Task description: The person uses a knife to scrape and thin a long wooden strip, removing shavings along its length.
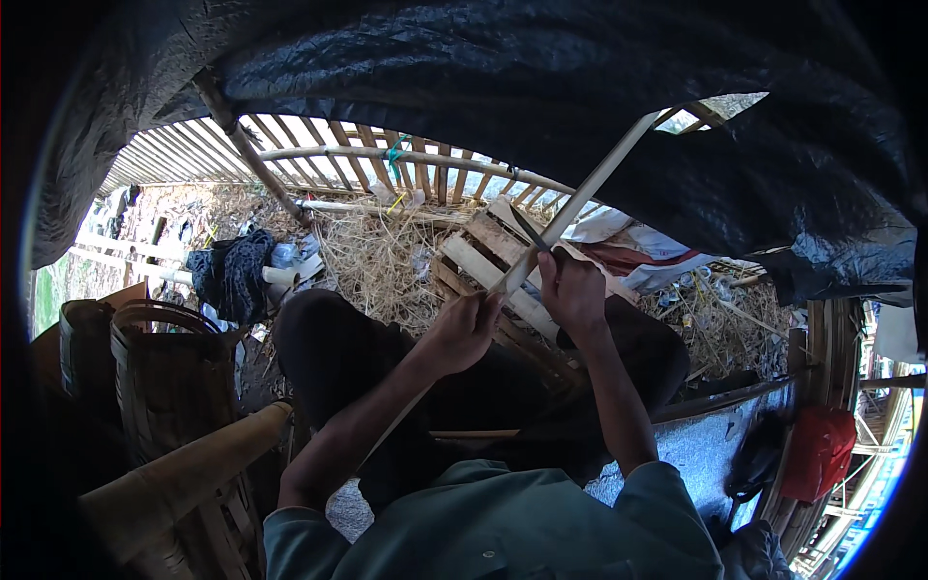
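1. At the far left, a basket (172, 387) stands above a thick bamboo pole (193, 469) that juts in diagonally.
2. Right of these, a dark cloth (232, 275) hangs over a pale pole, near loose straw (372, 251).
3. In the middle, the left hand (464, 329) is curled closed around the strip (599, 179), which slants from below the left forearm to the upper right, above the slats (480, 259).
4. Just beside it, the right hand (577, 290) is folded round the knife (529, 230), its dark blade at the strip; whether it touches, I cannot tell.
5. At the far right hangs a red bag (819, 454).
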Demonstrator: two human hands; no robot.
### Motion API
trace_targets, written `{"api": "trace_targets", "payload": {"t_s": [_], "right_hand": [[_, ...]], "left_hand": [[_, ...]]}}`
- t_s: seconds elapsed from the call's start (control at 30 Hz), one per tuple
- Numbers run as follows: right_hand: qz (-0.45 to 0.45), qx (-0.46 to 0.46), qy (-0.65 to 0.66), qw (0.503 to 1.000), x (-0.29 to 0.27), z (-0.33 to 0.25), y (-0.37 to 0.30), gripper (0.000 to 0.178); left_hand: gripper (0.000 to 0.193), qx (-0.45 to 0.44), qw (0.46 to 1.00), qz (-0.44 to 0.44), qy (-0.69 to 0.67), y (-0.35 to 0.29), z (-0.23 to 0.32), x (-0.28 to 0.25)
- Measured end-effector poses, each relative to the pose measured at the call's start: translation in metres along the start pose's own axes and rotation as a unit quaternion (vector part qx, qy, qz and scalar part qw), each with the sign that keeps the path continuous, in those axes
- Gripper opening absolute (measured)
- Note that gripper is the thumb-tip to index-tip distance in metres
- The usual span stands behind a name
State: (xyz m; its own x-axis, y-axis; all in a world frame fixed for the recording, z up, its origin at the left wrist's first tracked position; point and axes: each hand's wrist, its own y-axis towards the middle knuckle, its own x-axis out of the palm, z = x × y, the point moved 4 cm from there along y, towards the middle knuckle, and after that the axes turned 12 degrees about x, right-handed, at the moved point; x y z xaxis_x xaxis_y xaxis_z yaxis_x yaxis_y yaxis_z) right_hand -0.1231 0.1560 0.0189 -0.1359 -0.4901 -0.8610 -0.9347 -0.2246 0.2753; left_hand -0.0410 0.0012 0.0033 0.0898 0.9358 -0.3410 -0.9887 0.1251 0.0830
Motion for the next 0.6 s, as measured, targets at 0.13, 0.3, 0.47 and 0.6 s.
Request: {"api": "trace_targets", "payload": {"t_s": [0.13,0.3,0.47,0.6], "right_hand": [[-0.069,0.004,-0.044,0.997,0.000,-0.004,-0.009,0.032],[-0.087,-0.064,0.007,0.994,0.007,-0.022,-0.034,0.032],[-0.103,-0.038,-0.008,0.994,0.011,-0.026,-0.036,0.033],[-0.085,-0.046,-0.024,0.995,0.012,-0.029,-0.031,0.036]], "left_hand": [[0.035,-0.008,1.000,-0.012,-0.020,0.000,0.003,-0.002],[0.034,0.028,0.999,-0.003,-0.026,-0.003,-0.006,0.002],[0.018,0.135,0.989,0.050,0.027,-0.005,-0.001,0.004],[0.015,0.106,0.993,0.033,0.038,-0.003,0.004,0.001]]}}
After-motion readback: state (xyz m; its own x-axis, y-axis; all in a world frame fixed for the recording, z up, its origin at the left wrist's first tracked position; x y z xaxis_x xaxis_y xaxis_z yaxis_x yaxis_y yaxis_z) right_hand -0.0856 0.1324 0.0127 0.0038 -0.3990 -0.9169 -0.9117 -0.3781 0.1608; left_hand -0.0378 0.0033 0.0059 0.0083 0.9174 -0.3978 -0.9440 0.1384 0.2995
